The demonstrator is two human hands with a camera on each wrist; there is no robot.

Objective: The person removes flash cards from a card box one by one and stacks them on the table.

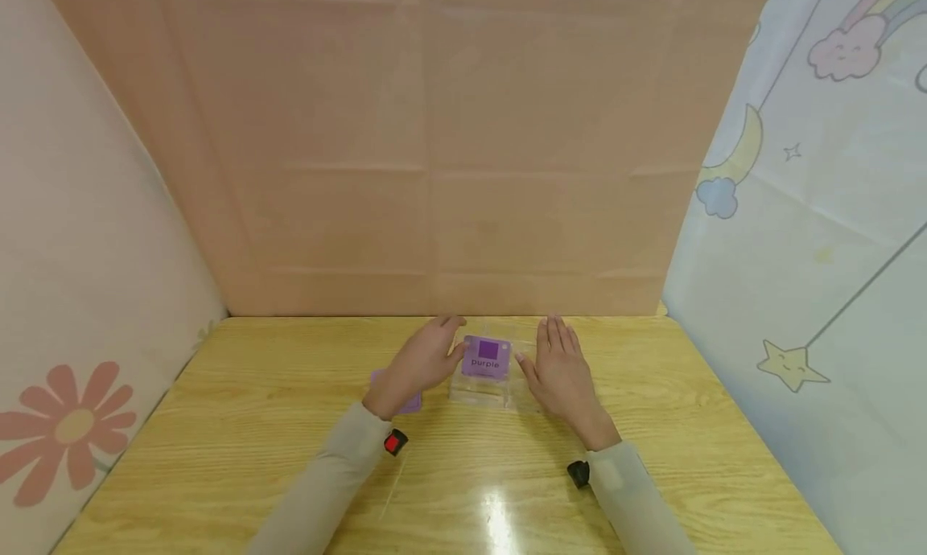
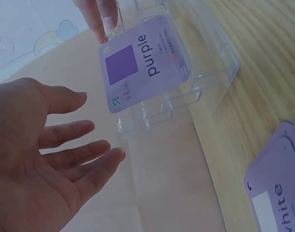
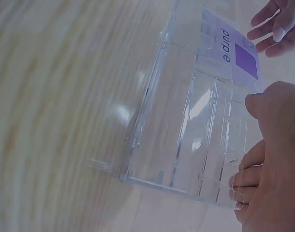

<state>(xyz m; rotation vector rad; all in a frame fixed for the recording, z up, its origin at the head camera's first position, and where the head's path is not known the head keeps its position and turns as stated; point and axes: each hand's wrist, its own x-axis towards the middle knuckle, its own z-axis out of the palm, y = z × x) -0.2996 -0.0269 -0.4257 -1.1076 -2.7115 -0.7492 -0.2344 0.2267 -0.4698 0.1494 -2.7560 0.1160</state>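
A clear plastic tiered rack (image 3: 157, 140) stands on the table. Leaning in its left part is a lilac card (image 1: 487, 370) with a purple square and the word "purple". My left hand (image 1: 426, 360) is just left of that card, fingers loosely spread and nothing held, as the left wrist view shows. On the other side, my right hand (image 1: 565, 378) stays by the rack with its fingers straight. The right thumb is close to the card's corner, while the other fingers overlap the rack's end in the right wrist view.
A small stack of lilac cards (image 2: 278, 179), "white" on top, lies on the table left of the rack, partly beneath my left wrist in the head view. Behind the wooden table (image 1: 239, 442) rises a brown backdrop (image 1: 434, 153); patterned cloths hang at both sides.
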